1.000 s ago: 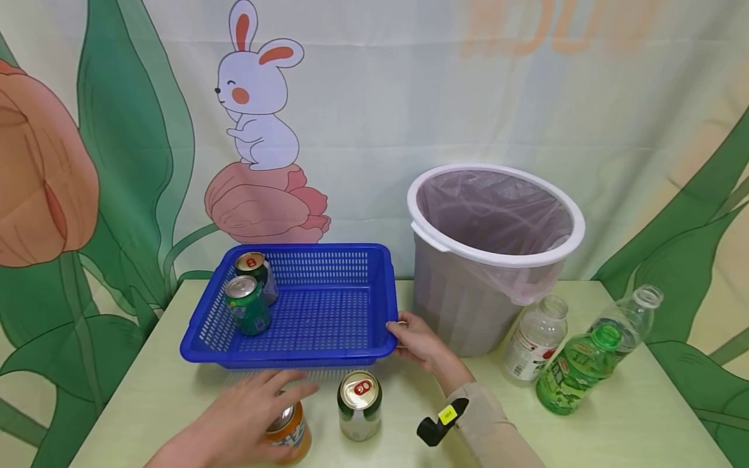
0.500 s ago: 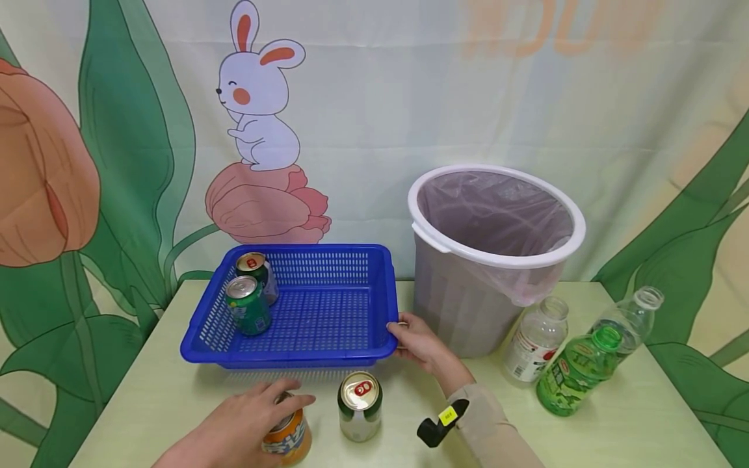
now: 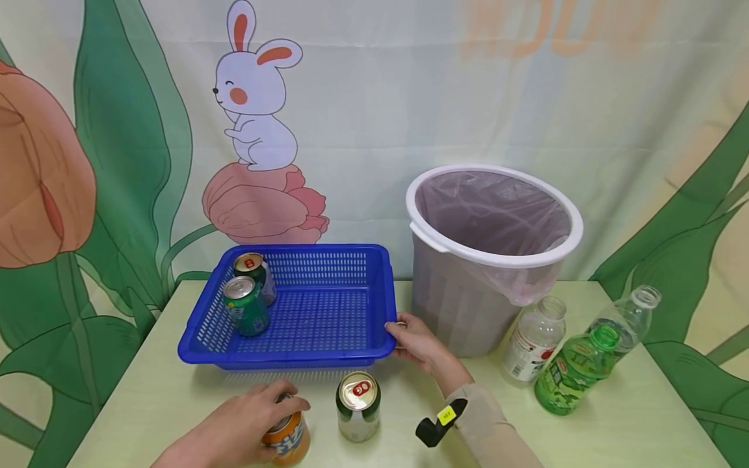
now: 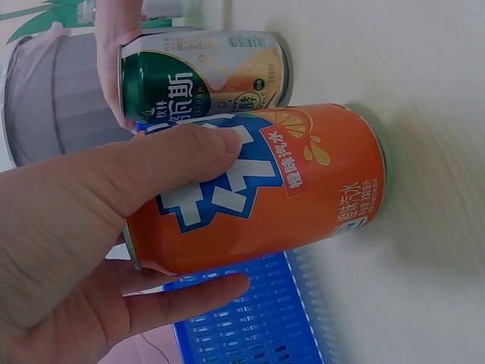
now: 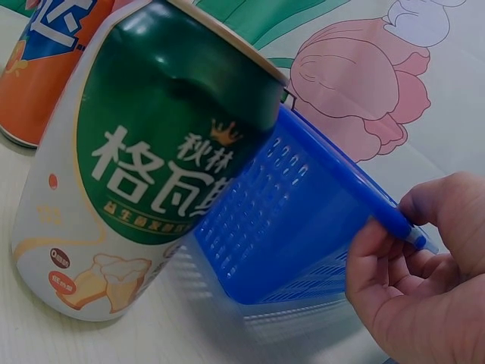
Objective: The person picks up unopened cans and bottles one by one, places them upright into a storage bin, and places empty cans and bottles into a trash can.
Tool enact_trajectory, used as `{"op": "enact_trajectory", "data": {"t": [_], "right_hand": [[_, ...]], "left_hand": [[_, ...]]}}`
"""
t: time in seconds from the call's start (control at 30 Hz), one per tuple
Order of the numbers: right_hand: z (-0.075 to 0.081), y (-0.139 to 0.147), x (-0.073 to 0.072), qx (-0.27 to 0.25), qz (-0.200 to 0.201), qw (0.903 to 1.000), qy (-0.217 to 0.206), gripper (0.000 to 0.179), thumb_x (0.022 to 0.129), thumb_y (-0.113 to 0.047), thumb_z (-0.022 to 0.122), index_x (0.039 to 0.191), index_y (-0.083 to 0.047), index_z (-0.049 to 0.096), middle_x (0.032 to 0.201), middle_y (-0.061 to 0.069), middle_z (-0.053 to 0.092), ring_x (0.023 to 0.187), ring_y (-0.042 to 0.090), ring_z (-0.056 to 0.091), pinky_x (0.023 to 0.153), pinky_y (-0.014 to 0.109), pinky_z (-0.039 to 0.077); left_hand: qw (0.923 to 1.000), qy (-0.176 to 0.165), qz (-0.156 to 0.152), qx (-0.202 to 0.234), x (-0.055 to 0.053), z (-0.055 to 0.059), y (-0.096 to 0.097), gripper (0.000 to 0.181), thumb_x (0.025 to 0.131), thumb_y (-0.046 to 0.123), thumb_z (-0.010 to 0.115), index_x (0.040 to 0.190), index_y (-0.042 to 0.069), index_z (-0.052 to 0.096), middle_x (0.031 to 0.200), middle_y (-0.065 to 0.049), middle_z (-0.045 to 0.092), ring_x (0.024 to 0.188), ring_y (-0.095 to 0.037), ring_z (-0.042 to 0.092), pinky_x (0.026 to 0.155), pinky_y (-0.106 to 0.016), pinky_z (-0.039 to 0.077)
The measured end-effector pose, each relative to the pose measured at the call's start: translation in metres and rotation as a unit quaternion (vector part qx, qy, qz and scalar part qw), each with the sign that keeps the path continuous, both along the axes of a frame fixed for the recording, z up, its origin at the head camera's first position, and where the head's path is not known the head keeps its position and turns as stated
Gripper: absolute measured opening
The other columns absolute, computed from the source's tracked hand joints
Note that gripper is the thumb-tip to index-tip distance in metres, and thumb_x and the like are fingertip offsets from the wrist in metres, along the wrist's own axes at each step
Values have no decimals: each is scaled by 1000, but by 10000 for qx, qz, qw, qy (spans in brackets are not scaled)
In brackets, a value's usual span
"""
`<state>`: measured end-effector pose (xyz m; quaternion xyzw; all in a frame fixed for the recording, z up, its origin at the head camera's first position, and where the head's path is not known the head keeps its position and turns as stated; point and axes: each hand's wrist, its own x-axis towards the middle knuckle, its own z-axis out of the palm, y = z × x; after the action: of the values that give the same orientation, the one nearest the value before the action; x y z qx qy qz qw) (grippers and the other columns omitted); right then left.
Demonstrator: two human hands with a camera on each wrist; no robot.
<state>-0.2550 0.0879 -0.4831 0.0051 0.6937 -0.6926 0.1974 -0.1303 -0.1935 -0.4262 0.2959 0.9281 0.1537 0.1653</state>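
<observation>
An orange soda can (image 3: 290,446) stands on the table near its front edge. My left hand (image 3: 248,419) grips it from the left, the thumb lying along its printed side in the left wrist view, where the can (image 4: 303,193) shows large. Just right of it stands a green-and-white drink can (image 3: 359,416). My right hand (image 3: 417,341) pinches the right rim of a blue plastic basket (image 3: 292,355); thumb and fingers close on that edge in the right wrist view. Inside the basket's left end are a green can (image 3: 248,312) and a dark green-and-white can (image 3: 266,283).
A grey bin (image 3: 453,305) with a white rim and clear liner stands behind my right hand. To its right are a clear labelled bottle (image 3: 529,348), a green bottle (image 3: 570,380) and another clear bottle (image 3: 626,322). A printed cloth (image 3: 363,130) hangs behind the table.
My left hand has settled around the orange can, its fingers drawing in from a wider spread. The right hand stays at the basket rim, and the basket has not moved.
</observation>
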Motion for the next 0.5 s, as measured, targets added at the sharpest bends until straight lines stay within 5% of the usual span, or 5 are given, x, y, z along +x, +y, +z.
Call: {"op": "enact_trajectory", "data": {"t": [0.5], "right_hand": [[-1,0,-2,43,15,10000,-25,30,94,-10,46,117,8,44,96,17,62,65,11,58,59,23,49]], "left_hand": [[9996,133,-227,50,-2,0,0,53,68,26,82,114,28,55,104,7,47,91,-15,51,76,-32,53]]}}
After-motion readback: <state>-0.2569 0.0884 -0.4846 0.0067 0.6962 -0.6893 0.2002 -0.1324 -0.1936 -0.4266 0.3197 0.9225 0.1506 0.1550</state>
